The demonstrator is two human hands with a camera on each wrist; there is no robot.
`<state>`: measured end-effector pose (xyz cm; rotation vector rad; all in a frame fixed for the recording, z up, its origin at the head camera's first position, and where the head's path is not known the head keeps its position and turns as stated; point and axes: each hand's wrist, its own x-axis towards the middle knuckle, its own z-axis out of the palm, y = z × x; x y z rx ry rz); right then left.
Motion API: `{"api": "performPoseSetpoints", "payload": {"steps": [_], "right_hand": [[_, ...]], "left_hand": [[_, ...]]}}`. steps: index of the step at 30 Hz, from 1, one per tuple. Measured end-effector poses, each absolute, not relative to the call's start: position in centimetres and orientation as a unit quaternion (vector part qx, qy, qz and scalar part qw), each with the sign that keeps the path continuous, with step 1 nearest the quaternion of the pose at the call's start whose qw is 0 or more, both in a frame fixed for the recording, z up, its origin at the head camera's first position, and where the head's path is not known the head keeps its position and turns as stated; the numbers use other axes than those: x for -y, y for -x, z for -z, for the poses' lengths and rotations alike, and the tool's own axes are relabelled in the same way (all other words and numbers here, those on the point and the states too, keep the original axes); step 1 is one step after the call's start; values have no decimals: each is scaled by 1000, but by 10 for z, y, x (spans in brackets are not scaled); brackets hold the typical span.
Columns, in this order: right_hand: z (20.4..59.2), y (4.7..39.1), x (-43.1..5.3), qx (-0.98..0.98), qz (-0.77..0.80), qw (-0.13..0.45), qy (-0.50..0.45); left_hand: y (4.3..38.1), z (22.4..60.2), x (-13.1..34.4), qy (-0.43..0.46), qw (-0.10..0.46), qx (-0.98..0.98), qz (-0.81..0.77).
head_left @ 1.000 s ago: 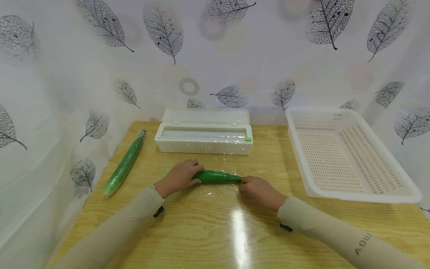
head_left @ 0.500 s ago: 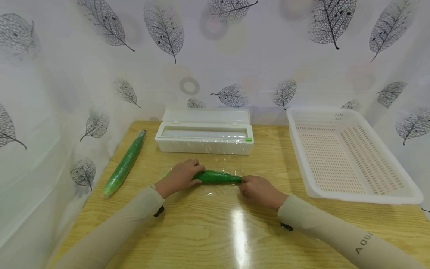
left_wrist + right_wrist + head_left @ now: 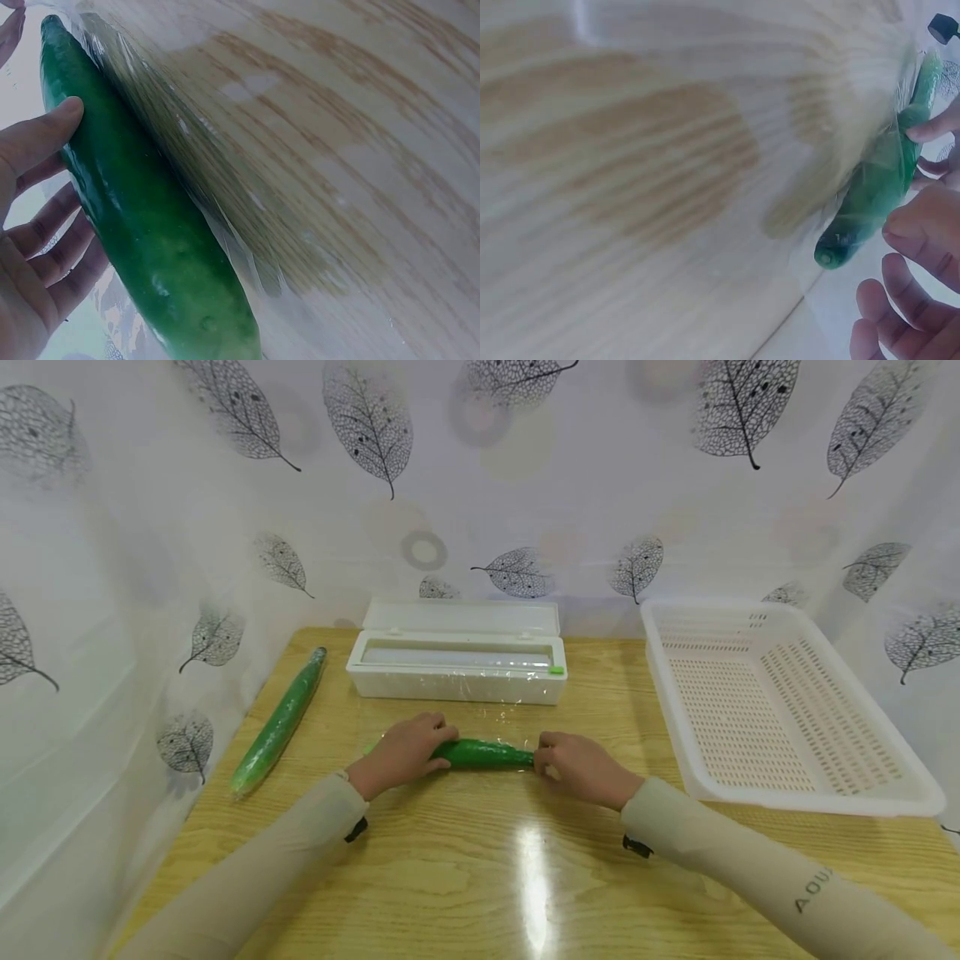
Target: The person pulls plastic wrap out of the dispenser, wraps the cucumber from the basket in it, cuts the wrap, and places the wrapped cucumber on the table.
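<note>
A green cucumber (image 3: 483, 754) lies crosswise on the wooden table, with clear cling film (image 3: 262, 277) over and along it. My left hand (image 3: 403, 752) grips its left part, thumb on the near side and fingers on the far side. At the cucumber's dark, narrow right end is my right hand (image 3: 581, 768). In the right wrist view, this hand's fingers are loosely bent, the thumb apart from them and close to the cucumber's end, with no solid thing between them. Beyond the cucumber stands a white cling film dispenser (image 3: 457, 685), its lid raised.
Another cucumber (image 3: 281, 722), wrapped in film, lies at the table's left edge. A white perforated basket (image 3: 678, 735) stands on the right. Behind the table (image 3: 450, 877) hangs a white curtain (image 3: 450, 485) with leaf prints.
My right hand has lifted slightly at the cucumber's narrow end and its fingers have shifted away from the table. My left hand keeps its grip in the same place.
</note>
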<state>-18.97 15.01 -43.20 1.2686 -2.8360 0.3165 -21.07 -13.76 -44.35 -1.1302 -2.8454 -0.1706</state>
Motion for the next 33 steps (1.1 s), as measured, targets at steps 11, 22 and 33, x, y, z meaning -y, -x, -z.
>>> {"api": "performPoseSetpoints", "payload": {"steps": [11,22,33], "right_hand": [[425,210,-144,918,-105,33,-382],[435,227,-142,924,-100,47,-365],[445,223,-137,921,-71,53,-379]], "left_hand": [[211,444,137,367,40,928,55],[207,441,134,375,57,924,54],[208,441,137,380,60,921,63]]}}
